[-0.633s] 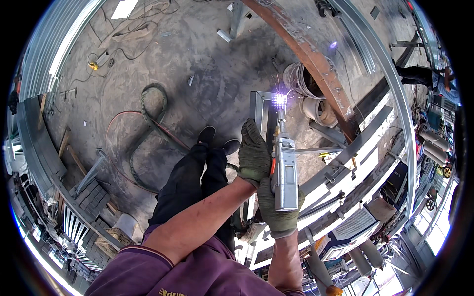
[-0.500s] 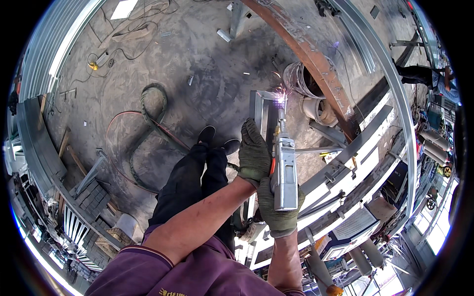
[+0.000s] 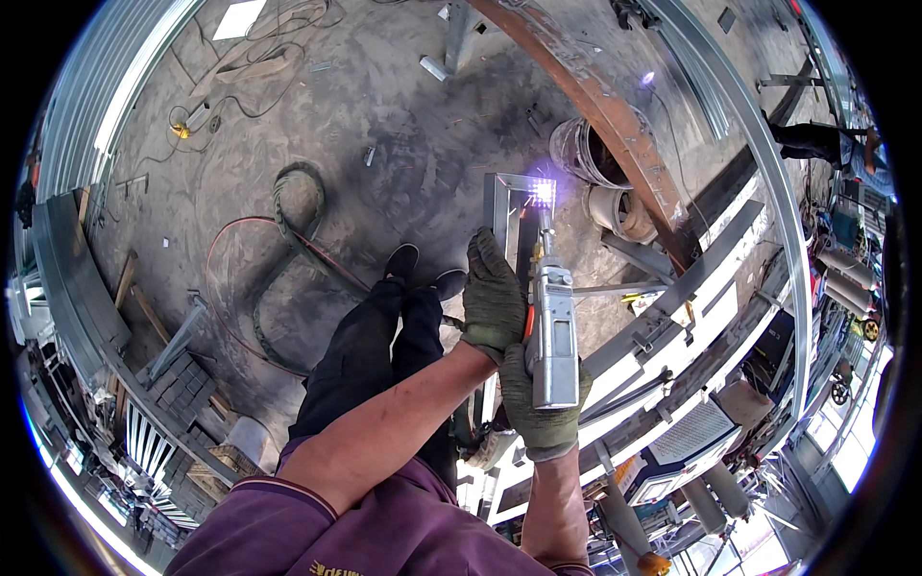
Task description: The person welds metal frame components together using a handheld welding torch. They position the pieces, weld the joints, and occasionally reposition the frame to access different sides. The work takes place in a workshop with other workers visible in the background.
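Note:
My right hand (image 3: 544, 408), in a dark green work glove, is closed round the rear of a silver welding gun (image 3: 556, 336). A bright violet-white glow (image 3: 543, 193) burns at the gun's nozzle, on the corner of a grey metal frame (image 3: 496, 200). My left hand (image 3: 493, 298), gloved alike, lies over the near side of the frame, right beside the gun. Its fingers stretch forward; its underside and any contact with the gun are hidden.
A rusty curved beam (image 3: 615, 125) crosses beyond the frame, next to two buckets (image 3: 581, 154). A thick hose (image 3: 303, 235) loops on the floor at left. Long steel profiles (image 3: 730, 250) lie at right. Another person (image 3: 826, 149) stands at far right; a second violet light spot (image 3: 648, 78) shows near the beam.
The orange sparks have given way to a wider violet-white glow at the nozzle. A violet spot near the rusty beam has brightened and shifted up. Both my hands stay almost in place.

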`<state>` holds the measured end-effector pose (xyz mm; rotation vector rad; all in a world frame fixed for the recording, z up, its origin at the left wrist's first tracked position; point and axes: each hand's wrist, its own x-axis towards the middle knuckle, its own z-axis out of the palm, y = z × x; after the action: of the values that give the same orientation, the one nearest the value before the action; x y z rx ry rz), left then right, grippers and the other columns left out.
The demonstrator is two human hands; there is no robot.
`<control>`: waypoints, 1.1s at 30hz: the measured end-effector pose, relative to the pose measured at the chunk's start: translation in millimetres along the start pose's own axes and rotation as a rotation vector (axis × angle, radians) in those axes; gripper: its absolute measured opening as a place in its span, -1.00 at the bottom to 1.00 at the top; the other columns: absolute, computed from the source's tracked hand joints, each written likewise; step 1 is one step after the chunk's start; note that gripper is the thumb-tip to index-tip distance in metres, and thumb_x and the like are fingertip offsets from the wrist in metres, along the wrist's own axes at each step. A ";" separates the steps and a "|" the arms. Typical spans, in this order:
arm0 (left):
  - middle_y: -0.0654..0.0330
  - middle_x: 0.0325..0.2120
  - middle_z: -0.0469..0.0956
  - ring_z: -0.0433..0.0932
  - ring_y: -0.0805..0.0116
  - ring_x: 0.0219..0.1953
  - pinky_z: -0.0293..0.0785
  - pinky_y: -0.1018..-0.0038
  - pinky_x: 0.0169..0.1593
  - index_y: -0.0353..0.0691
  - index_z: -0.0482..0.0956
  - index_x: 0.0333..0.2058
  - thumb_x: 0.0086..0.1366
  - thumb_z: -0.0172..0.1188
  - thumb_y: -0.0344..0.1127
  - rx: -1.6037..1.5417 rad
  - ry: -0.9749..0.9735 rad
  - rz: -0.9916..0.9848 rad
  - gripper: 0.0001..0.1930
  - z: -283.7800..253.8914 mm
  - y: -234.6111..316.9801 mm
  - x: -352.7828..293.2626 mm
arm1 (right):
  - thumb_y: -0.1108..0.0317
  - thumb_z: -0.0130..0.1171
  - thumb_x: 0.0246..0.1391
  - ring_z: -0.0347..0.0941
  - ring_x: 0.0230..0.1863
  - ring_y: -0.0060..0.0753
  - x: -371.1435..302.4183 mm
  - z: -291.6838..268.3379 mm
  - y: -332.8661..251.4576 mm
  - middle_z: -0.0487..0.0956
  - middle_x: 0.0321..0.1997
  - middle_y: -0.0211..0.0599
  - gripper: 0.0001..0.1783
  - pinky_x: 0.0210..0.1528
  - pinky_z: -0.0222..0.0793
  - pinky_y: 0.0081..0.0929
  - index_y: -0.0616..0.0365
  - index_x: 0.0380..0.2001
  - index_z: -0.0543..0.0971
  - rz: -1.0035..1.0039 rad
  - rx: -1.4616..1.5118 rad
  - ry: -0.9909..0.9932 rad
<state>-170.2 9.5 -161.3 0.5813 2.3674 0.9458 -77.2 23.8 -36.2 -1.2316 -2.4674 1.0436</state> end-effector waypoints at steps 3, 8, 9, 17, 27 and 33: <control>-0.54 0.40 0.20 0.40 -0.48 0.38 0.46 -0.02 0.41 -0.65 -0.11 0.50 0.38 0.22 -0.35 0.006 -0.007 0.021 -0.09 3.0 -4.2 -0.3 | 0.26 0.46 0.18 0.66 -0.45 -0.07 -0.4 1.4 -1.4 0.67 -0.41 -0.14 -0.73 -0.37 0.61 -0.22 0.20 -0.19 0.66 0.067 0.047 0.003; -0.57 0.39 0.20 0.39 -0.51 0.39 0.46 -0.05 0.40 -0.66 -0.13 0.50 0.38 0.26 -0.29 0.040 0.015 0.062 -0.04 4.3 -5.4 -2.0 | 0.25 0.46 0.19 0.67 -0.44 -0.08 1.0 0.7 -3.1 0.67 -0.41 -0.15 -0.73 -0.37 0.62 -0.22 0.19 -0.18 0.66 0.083 0.065 0.001; -0.57 0.38 0.21 0.39 -0.51 0.38 0.46 -0.05 0.40 -0.66 -0.13 0.50 0.38 0.26 -0.28 0.045 0.021 0.066 -0.05 3.7 -4.2 -2.3 | 0.25 0.47 0.19 0.67 -0.44 -0.08 0.5 0.8 -1.4 0.67 -0.41 -0.15 -0.73 -0.36 0.62 -0.22 0.19 -0.18 0.66 0.068 0.053 -0.002; -0.52 0.38 0.22 0.42 -0.47 0.36 0.48 -0.03 0.38 -0.64 -0.10 0.49 0.41 0.22 -0.33 0.027 0.012 0.027 -0.11 -1.4 0.9 -1.4 | 0.40 0.49 0.18 0.65 -0.50 -0.14 0.5 -0.4 -6.8 0.67 -0.46 -0.23 -0.87 -0.41 0.54 -0.20 0.15 -0.26 0.71 -0.004 0.008 0.038; -0.49 0.37 0.23 0.44 -0.43 0.35 0.54 0.02 0.34 -0.62 -0.09 0.48 0.39 0.21 -0.38 0.026 0.006 0.033 -0.13 3.4 -3.8 -0.9 | 0.43 0.46 0.18 0.62 -0.53 -0.19 3.6 0.4 -11.2 0.64 -0.49 -0.27 -0.89 -0.43 0.54 -0.26 0.14 -0.30 0.68 0.032 0.072 0.050; -0.49 0.37 0.23 0.45 -0.42 0.35 0.54 0.03 0.34 -0.64 -0.10 0.48 0.37 0.22 -0.40 0.039 0.045 0.063 -0.11 5.9 -5.9 -1.6 | 0.43 0.46 0.18 0.62 -0.53 -0.19 3.0 0.5 -8.0 0.64 -0.49 -0.27 -0.89 -0.43 0.53 -0.25 0.14 -0.29 0.68 -0.013 0.019 0.041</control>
<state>-166.6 7.6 -168.7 0.6593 2.4249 0.9506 -84.3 22.6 -31.6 -1.2178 -2.4258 1.0253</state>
